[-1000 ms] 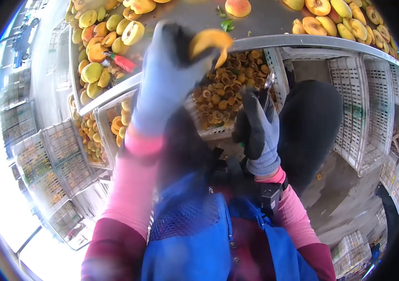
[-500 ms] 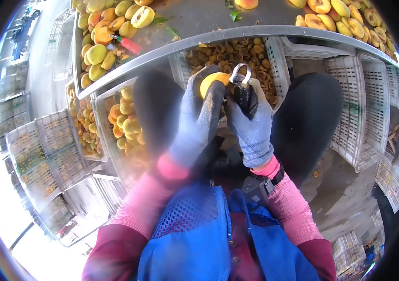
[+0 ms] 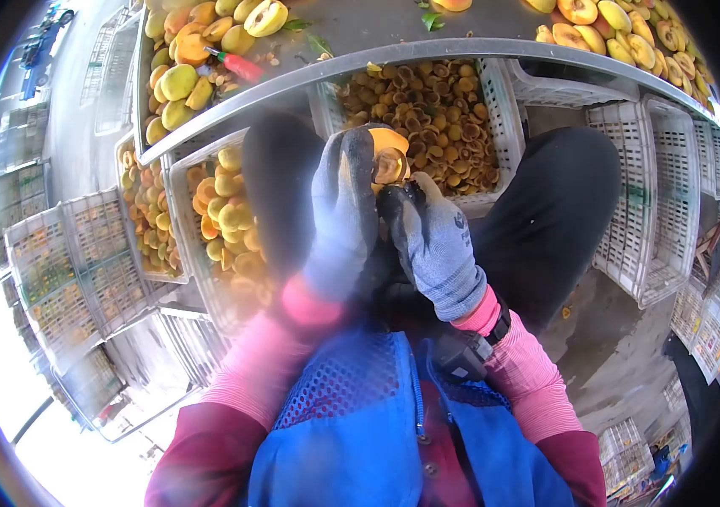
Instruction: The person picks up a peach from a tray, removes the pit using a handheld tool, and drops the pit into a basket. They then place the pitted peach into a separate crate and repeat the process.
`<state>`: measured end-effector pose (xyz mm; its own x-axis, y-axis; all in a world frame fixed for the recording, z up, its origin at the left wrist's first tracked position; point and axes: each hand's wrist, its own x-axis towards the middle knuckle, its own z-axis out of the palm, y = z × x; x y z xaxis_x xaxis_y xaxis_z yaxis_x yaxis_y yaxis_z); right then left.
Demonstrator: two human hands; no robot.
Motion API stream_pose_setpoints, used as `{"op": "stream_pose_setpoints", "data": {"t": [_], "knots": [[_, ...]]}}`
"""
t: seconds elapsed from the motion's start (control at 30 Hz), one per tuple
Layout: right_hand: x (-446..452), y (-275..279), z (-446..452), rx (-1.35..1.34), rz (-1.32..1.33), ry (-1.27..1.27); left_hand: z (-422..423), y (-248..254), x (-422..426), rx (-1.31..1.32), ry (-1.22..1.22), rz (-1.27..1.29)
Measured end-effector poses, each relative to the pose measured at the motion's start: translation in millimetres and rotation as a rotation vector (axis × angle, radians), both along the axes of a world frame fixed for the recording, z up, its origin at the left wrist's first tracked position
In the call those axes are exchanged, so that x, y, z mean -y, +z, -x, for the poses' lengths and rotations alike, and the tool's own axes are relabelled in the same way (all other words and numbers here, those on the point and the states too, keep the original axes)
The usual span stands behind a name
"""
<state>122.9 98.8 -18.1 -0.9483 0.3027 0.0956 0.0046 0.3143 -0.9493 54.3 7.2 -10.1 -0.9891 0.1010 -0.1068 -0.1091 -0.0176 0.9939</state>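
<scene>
Item: one halved fruit, orange-yellow, rounded, with a brownish hollow in its cut face (image 3: 387, 139). Location: between the two hands, in the fingers of the left and just beyond the fingertips of the right; seen over the near left part of a crate, between the knees.

Left hand (image 3: 345, 190): blue-grey knit glove with dark coated fingers; clamped on the halved fruit from its left side, thumb towards the body.

Right hand (image 3: 438, 241): matching glove; fingers curled in a grip close below and right of the fruit, near the left hand. What lies inside the grip is mostly hidden by the dark fingers, and cannot be told.

Beneath and beyond the hands: white perforated plastic crate (image 3: 505, 127), filled with small brown-orange cup-shaped pieces (image 3: 440, 110).

Left of the left knee: second pale plastic crate (image 3: 184, 198), holding yellow and orange fruit pieces (image 3: 229, 211).

Ahead: grey metal desk with a raised rim (image 3: 368, 56). On it, at left, a heap of yellow-green and orange fruit (image 3: 178, 82) and a red-handled tool (image 3: 242, 67); near the middle, a green leaf (image 3: 432, 21); at right, a heap of cut yellow-orange fruit (image 3: 622, 34).

Right of the right knee: white perforated crates (image 3: 626, 203), standing on their sides.
</scene>
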Motion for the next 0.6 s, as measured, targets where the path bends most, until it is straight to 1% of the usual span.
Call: {"op": "stream_pose_setpoints", "data": {"t": [0.1, 0.2, 0.27, 0.33, 0.4, 0.43, 0.5, 0.57, 0.6], "knots": [[0, 1, 1, 0.003, 0.002, 0.007, -2, -4, -1, -0.066, -0.010, 0.049], [0, -2, 0, -0.017, -0.012, 0.025, -5, 1, -4, -0.019, -0.009, 0.025], [3, -12, -4, -0.030, -0.073, 0.008, -2, -26, 3, -0.338, -0.018, 0.223], [10, -28, -10, -0.036, -0.180, -0.047, 0, -31, 6, -0.378, -0.074, 0.271], [2, -27, -15, 0.107, 0.018, 0.075, 4, -23, 9, -0.138, -0.172, 0.168], [-1, -24, -16, 0.180, 0.118, 0.138, 4, -17, 8, -0.051, -0.183, 0.138], [8, -14, -11, 0.210, 0.809, 0.061, 4, -5, 7, 0.120, -0.201, 0.077], [9, -13, -9, 0.275, 1.310, 0.100, 9, -6, 13, 0.112, -0.278, 0.133], [6, -15, -10, 0.334, 1.465, 0.182, 10, -3, 13, 0.113, -0.298, 0.151]]}}
